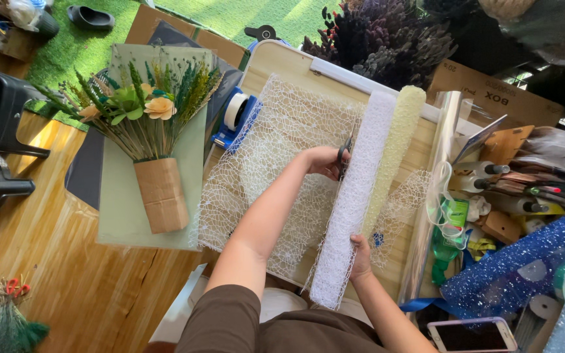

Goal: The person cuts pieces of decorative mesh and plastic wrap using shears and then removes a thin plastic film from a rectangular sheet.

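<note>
My left hand (322, 161) grips a pair of dark-handled scissors (344, 151), blades at the white net sheet (276, 163) where it meets the white mesh roll (354, 196). The net sheet lies spread flat over a light wooden board (282, 62). Near its lower end, the white roll is pressed down by my right hand (361, 258). A pale yellow mesh roll (397, 134) lies right beside the white one, touching it.
A dried-flower bouquet in brown paper (155, 150) lies on a pale green sheet at left. A tape dispenser (235, 112) stands by the board. A clear film roll (436, 189), bottles, ribbons, blue glitter fabric (524, 261) and a phone (472, 335) crowd the right. Dark dried flowers (380, 39) stand behind.
</note>
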